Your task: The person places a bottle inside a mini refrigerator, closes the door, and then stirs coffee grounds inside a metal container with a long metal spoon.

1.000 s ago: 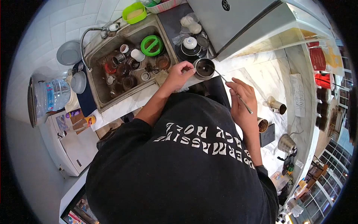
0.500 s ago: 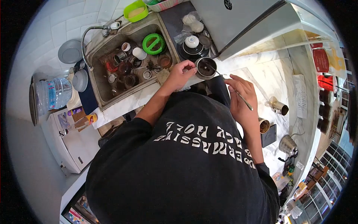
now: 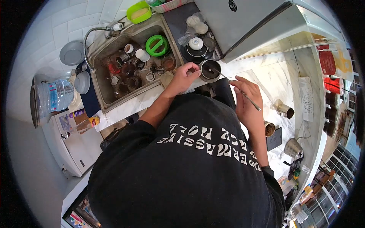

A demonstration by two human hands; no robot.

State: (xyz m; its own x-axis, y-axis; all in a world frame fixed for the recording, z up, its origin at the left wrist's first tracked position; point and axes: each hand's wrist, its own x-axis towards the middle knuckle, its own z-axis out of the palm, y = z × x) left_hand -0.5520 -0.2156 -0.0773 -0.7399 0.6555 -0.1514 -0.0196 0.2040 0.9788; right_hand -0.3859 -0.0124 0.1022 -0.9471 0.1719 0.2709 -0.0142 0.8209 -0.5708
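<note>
A round metal cup with dark contents stands at the counter's edge, right of the sink. My left hand pinches the cup's left rim between thumb and fingers. In my right hand is a long thin metal spoon, held at a slant. Its far end reaches into the cup, and its bowl is hidden in the dark contents. Behind the cup sits a black lid with a white knob.
The sink holds several dirty jars and cups and a green-rimmed strainer. A metal pitcher, a can of brown grounds and a black scale stand at the right. A grey fridge rises behind.
The view has shifted slightly. The spoon handle has moved a little within my right hand, while its far end stays in the cup. My left hand remains at the rim.
</note>
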